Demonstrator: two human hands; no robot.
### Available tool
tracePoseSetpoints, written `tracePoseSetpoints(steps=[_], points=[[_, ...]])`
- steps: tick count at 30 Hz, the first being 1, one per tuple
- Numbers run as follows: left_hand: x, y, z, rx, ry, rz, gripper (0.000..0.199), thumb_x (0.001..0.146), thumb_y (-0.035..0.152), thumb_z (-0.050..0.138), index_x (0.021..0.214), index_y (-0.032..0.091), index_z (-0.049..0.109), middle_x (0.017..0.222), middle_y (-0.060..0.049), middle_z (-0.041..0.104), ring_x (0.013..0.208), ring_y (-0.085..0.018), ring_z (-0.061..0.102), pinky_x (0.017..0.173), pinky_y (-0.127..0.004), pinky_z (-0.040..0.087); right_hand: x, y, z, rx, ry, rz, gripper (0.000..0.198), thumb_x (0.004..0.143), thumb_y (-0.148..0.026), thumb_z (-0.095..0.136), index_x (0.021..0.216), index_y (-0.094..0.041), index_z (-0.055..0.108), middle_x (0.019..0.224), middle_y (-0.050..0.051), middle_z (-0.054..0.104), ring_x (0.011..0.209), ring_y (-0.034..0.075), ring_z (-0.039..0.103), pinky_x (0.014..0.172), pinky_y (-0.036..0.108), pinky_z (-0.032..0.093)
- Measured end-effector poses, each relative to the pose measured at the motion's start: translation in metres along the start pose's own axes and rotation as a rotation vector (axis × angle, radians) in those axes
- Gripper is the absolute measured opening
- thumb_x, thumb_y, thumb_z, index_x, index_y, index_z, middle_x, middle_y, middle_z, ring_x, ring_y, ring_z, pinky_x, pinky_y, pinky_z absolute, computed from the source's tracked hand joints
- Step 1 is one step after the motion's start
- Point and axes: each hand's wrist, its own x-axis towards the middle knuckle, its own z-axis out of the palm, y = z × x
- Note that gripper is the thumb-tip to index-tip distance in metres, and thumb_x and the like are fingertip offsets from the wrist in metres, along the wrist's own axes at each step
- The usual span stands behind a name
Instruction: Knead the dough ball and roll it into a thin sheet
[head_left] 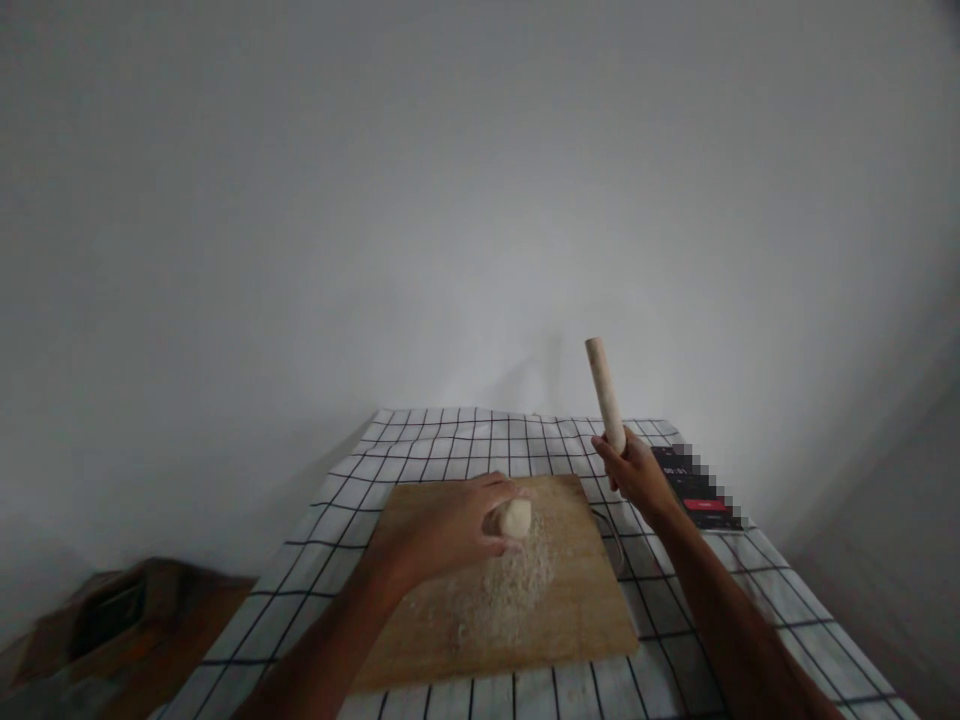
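A pale, rounded piece of dough (515, 518) sits in the grip of my left hand (480, 515), with the thumb and fingers curved around its sides. Beneath that hand lies a wooden board (420, 630), dusted with white flour (517, 590) around its middle. I cannot tell whether the dough touches the board. My right hand (631, 465) is closed round the lower end of a wooden rolling pin (604, 390), which points upward and leans a little left, beyond the board's right edge.
A white cloth with black grid lines (465, 435) covers the table. To the right lies a dark tablet-like screen (694, 490) with a red bar, partly pixelated. A metal loop (616, 545) shows at the board's right edge. A cardboard box (112, 610) stands low left. A wall (480, 200) rises behind.
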Motion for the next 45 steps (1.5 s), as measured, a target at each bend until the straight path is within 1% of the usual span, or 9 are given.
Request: tracePoseSetpoints(steps=[6,12,15,19,23,28,34,39,45], points=[[-0.001,0.005,-0.001,-0.052,-0.041,0.039,0.052,0.067,0.025,0.079,0.117,0.035,0.069,0.117,-0.001,0.069,0.109,-0.028,0.061,0.095,-0.038,0.045,0.0,0.002,0.003,-0.035,0.026,-0.013,0.047,0.084,-0.066,0.057,0.081,-0.02,0.054,0.052,-0.006,0.045,0.04,0.01,0.041,0.038,0.022,0.032],[-0.003,-0.003,-0.01,-0.249,-0.091,-0.044,0.062,0.074,0.045,0.077,0.131,0.029,0.059,0.129,-0.005,0.065,0.114,-0.026,0.061,0.093,-0.036,0.049,-0.003,-0.007,0.002,-0.079,0.104,-0.051,0.049,0.086,-0.069,0.052,0.082,-0.02,0.052,0.056,-0.005,0.046,0.046,0.012,0.043,0.043,0.024,0.034],[0.002,-0.002,-0.018,-0.339,0.202,-0.036,0.04,0.089,0.049,0.06,0.118,0.022,0.066,0.116,-0.007,0.07,0.103,-0.022,0.065,0.089,-0.033,0.05,-0.005,-0.017,0.003,-0.135,0.079,-0.095,0.048,0.085,-0.068,0.055,0.082,-0.02,0.054,0.058,-0.004,0.047,0.051,0.013,0.043,0.047,0.025,0.034],[0.007,-0.008,-0.03,-0.414,0.627,-0.034,0.041,0.096,0.052,0.047,0.103,0.017,0.067,0.095,-0.007,0.071,0.091,-0.02,0.066,0.081,-0.03,0.05,-0.005,-0.039,0.007,-0.212,-0.077,-0.16,0.048,0.082,-0.066,0.06,0.07,-0.02,0.053,0.057,-0.004,0.043,0.052,0.012,0.038,0.048,0.024,0.029],[0.011,-0.027,-0.035,-0.548,0.793,-0.091,0.048,0.095,0.058,0.044,0.101,0.016,0.064,0.089,-0.006,0.069,0.075,-0.016,0.064,0.064,-0.025,0.048,0.002,-0.065,0.008,-0.259,-0.284,-0.181,0.052,0.09,-0.067,0.046,0.066,-0.021,0.045,0.055,-0.004,0.04,0.049,0.01,0.035,0.045,0.024,0.025],[0.013,-0.031,-0.024,-0.613,0.649,-0.138,0.046,0.091,0.058,0.048,0.098,0.016,0.067,0.088,-0.007,0.069,0.069,-0.015,0.062,0.057,-0.025,0.045,0.001,-0.079,-0.004,-0.331,-0.487,-0.254,0.051,0.094,-0.062,0.043,0.065,-0.02,0.043,0.058,-0.003,0.038,0.053,0.01,0.033,0.047,0.023,0.023],[0.012,-0.008,0.013,-0.469,0.173,-0.001,0.033,0.088,0.048,0.058,0.093,0.02,0.075,0.084,-0.004,0.073,0.075,-0.019,0.066,0.062,-0.028,0.049,-0.024,-0.043,-0.007,-0.197,-0.534,-0.266,0.057,0.094,-0.067,0.031,0.061,-0.022,0.036,0.057,-0.003,0.033,0.052,0.011,0.029,0.047,0.026,0.019],[0.014,-0.013,0.02,-0.32,0.176,0.003,0.022,0.088,0.031,0.056,0.097,0.02,0.073,0.089,-0.006,0.073,0.079,-0.021,0.067,0.07,-0.033,0.05,-0.033,-0.021,-0.007,-0.215,-0.607,-0.289,0.056,0.093,-0.066,0.038,0.06,-0.021,0.037,0.059,-0.002,0.033,0.055,0.011,0.031,0.05,0.026,0.019],[0.021,0.008,0.022,-0.19,0.226,0.121,0.036,0.102,0.037,0.036,0.121,0.025,0.065,0.128,-0.007,0.064,0.125,-0.022,0.053,0.107,-0.037,0.039,-0.026,-0.006,-0.021,-0.11,-0.417,-0.112,0.059,0.091,-0.071,0.036,0.059,-0.021,0.041,0.055,-0.002,0.036,0.05,0.01,0.032,0.045,0.025,0.022]])
